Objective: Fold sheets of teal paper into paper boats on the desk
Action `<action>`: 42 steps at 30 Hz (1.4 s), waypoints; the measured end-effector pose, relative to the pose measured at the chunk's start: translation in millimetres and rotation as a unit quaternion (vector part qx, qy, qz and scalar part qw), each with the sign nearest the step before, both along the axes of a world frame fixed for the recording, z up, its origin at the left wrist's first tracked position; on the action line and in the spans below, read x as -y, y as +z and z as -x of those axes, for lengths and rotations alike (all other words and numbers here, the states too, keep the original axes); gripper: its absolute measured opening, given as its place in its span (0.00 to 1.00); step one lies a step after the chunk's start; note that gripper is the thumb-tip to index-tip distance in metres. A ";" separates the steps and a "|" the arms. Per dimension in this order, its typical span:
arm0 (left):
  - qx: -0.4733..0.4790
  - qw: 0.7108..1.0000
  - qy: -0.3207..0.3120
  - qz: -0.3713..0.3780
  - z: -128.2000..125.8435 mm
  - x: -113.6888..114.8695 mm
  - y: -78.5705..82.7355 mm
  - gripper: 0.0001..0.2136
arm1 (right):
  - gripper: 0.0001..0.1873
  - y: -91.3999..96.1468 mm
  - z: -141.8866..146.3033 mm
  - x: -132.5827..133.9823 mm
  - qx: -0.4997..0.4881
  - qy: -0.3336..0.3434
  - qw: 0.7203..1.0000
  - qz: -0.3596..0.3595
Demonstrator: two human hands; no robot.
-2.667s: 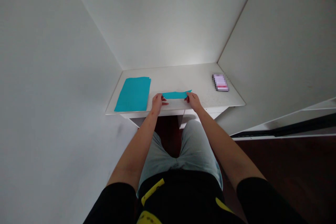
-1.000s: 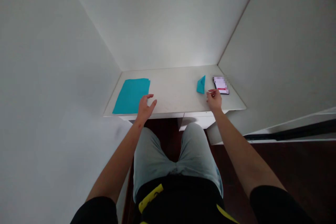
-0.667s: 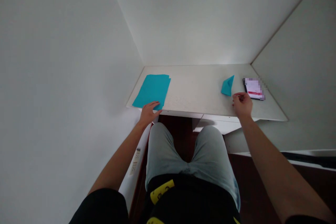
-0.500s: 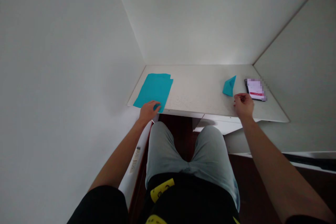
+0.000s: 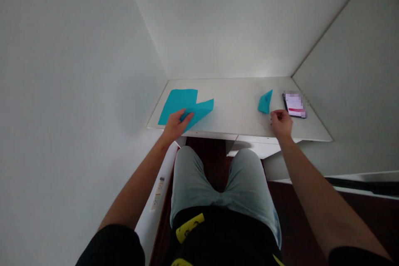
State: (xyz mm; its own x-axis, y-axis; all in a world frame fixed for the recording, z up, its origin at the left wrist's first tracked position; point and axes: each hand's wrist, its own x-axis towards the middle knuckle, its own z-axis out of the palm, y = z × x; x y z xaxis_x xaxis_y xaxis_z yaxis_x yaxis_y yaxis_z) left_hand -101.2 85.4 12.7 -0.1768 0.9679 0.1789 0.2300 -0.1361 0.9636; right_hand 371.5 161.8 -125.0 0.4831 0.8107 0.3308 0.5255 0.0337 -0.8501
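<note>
Between the thumb and fingers of my left hand [image 5: 177,125] is a sheet of blue paper [image 5: 201,110], its right side lifted and curving up off the desk. Under and behind it lies more blue paper [image 5: 178,99], flat on the left part of the desk. My right hand [image 5: 282,123] rests near the desk's front edge with its fingers curled together; whether anything is in them is hidden. Just beyond its fingertips stands a small folded blue paper piece [image 5: 264,102] with a pointed top, apart from the hand.
A phone [image 5: 295,105] with its screen lit lies to the right of the folded paper. The white desk [image 5: 232,106] is narrow and bounded by walls at the left, back and right. My knees are below its front edge, close to a white drawer front [image 5: 249,145].
My left hand has taken hold of the top blue sheet and lifted its right side, shifting it rightward off the paper beneath. The right hand keeps its place beside the folded piece.
</note>
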 end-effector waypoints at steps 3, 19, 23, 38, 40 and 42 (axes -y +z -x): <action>0.089 0.993 0.053 -0.058 -11.5 -15.1 18.6 0.14 | 0.17 1.7 1.5 -0.3 -0.039 -0.009 0.999 0.008; 0.234 0.919 0.304 0.093 -96.2 11.8 -114.7 0.13 | 0.14 3.9 6.4 2.0 -0.054 0.004 0.998 0.010; 0.264 0.924 0.251 0.116 -104.4 26.9 -119.4 0.32 | 0.13 6.4 7.8 2.7 -0.053 0.008 0.999 0.009; -0.230 0.961 -0.151 0.025 -68.1 57.6 -111.8 0.28 | 0.12 21.9 17.8 12.1 -0.030 0.010 0.999 -0.002; -0.301 0.940 -0.156 -0.036 -64.1 47.5 -87.7 0.22 | 0.12 22.7 18.4 12.2 -0.027 0.007 1.000 -0.001; -0.328 0.926 -0.149 -0.115 -64.1 34.9 -54.6 0.15 | 0.13 22.8 18.3 11.9 -0.023 0.006 1.000 0.003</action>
